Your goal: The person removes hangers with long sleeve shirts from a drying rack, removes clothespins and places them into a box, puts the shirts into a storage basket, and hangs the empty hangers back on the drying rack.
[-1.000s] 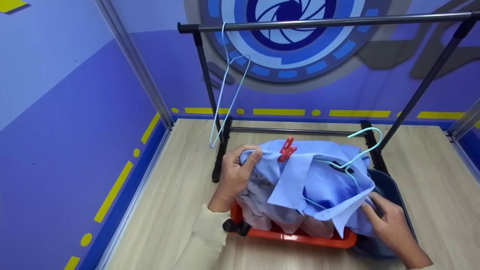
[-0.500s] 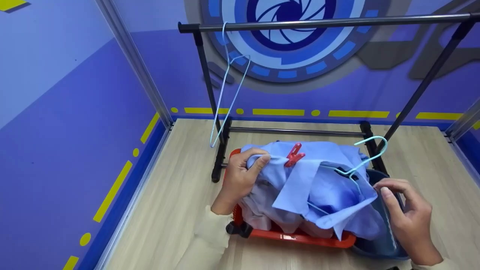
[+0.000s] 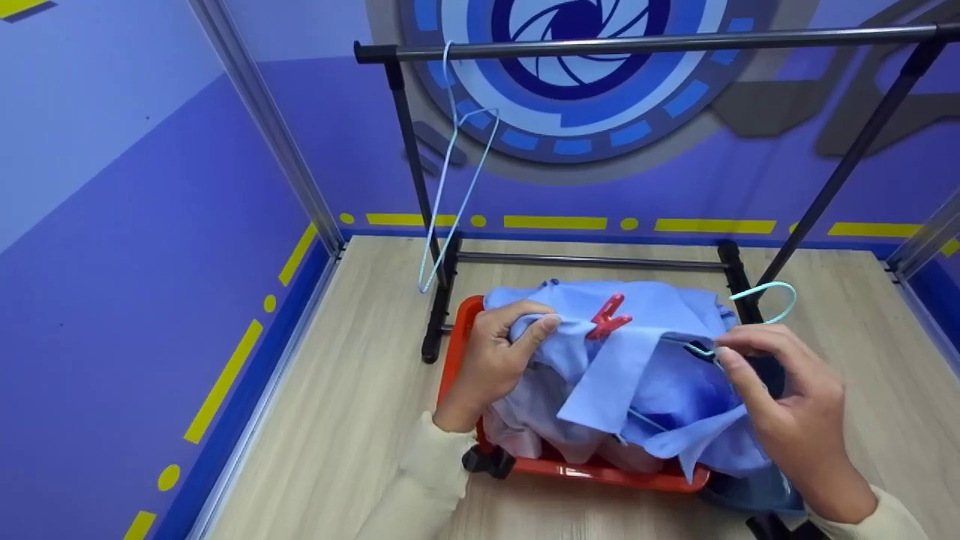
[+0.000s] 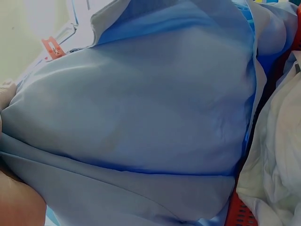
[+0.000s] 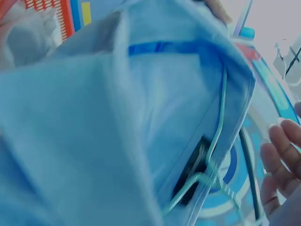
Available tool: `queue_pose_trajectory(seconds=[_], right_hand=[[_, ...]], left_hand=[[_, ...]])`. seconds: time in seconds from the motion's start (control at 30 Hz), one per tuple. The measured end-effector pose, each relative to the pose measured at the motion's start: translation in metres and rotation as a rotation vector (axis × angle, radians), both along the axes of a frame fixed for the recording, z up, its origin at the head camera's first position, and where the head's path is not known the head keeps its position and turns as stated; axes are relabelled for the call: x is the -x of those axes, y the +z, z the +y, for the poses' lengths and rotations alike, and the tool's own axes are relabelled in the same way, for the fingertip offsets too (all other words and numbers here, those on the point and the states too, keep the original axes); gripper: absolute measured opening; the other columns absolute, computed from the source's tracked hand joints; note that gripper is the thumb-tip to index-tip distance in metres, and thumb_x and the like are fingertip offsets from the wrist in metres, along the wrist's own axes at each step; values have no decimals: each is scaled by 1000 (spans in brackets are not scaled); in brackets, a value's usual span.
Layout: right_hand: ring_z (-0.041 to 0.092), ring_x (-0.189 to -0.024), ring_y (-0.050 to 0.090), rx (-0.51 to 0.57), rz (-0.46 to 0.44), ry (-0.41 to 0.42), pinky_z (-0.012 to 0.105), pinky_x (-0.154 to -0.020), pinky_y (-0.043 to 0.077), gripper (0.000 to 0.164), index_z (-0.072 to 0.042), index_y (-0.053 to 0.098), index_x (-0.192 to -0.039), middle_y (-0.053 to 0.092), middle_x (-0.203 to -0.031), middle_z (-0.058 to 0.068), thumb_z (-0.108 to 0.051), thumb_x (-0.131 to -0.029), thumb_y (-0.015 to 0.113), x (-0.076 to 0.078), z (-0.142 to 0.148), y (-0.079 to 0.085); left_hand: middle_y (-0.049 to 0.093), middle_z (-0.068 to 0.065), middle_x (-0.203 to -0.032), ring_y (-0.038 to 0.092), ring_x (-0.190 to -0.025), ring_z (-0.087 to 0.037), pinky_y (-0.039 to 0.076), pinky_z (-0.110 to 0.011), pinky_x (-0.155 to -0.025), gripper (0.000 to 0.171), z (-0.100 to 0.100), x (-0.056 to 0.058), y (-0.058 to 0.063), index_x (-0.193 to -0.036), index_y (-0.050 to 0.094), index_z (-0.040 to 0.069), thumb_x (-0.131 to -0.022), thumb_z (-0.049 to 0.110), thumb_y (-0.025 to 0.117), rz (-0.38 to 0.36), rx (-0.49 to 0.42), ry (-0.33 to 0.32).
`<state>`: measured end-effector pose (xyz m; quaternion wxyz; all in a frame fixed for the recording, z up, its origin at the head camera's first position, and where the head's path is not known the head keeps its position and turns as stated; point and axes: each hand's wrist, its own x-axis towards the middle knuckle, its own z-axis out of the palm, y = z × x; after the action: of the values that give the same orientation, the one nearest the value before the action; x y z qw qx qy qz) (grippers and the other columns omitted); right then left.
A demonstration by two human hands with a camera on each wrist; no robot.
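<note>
A light blue collared shirt (image 3: pixel 592 390) is held over the red basket, with a pale teal wire hanger (image 3: pixel 787 304) inside it and its hook standing out of the neck. My left hand (image 3: pixel 495 356) pinches the shirt's left shoulder between thumb and fingers. A red clothespin (image 3: pixel 609 319) clips the shirt close to those fingers; the left wrist view shows the same clothespin (image 4: pixel 53 48) at upper left. Thumb and index of my right hand (image 3: pixel 802 420) come near the collar by the hanger's neck. In the right wrist view, the right fingers (image 5: pixel 280 165) are loosely bent, apart from the hanger.
Under the shirt, a red basket (image 3: pixel 459 352) holds greyish garments (image 3: pixel 517 427). A dark blue basin (image 3: pixel 754 491) stands to its right, partly covered. Behind, a black and metal clothes rack (image 3: pixel 600 49) carries one bare wire hanger (image 3: pixel 441 195) at its left end.
My right hand has let go of the shirt's right side, swung outward, then come back up towards the hanger's neck. The left hand, shirt and hanger have drifted slightly right and down.
</note>
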<state>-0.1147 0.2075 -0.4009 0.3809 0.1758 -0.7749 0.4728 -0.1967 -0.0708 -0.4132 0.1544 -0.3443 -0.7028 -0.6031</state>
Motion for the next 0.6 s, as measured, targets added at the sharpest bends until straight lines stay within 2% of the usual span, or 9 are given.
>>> queue_pose_trajectory(seconds=[0.2,0.33,0.6], right_hand=[[4,-97,59,-127,-92,-11,8,-85,43,37,-1,70,-106,69,-101,8,13,-71,74,4,-18,18],[5,-105,57,-172,-92,5,8,-87,42,47,-5,70,-110,68,-106,12,12,-68,77,7,-28,27],[5,-110,56,-265,-116,79,9,-93,40,59,-15,65,-124,66,-119,2,4,-70,81,17,-35,31]], left_hand=[[70,-13,-89,62,-84,-15,54,-28,-80,9,3,-1,0,-97,69,2,-90,6,65,-19,-4,-54],[70,-13,-89,62,-83,-16,55,-28,-80,10,4,-1,0,-98,70,2,-90,6,65,-19,-6,-78],[71,-15,-91,65,-86,-21,55,-31,-84,12,6,-1,-2,-99,70,0,-89,4,65,-11,4,-105]])
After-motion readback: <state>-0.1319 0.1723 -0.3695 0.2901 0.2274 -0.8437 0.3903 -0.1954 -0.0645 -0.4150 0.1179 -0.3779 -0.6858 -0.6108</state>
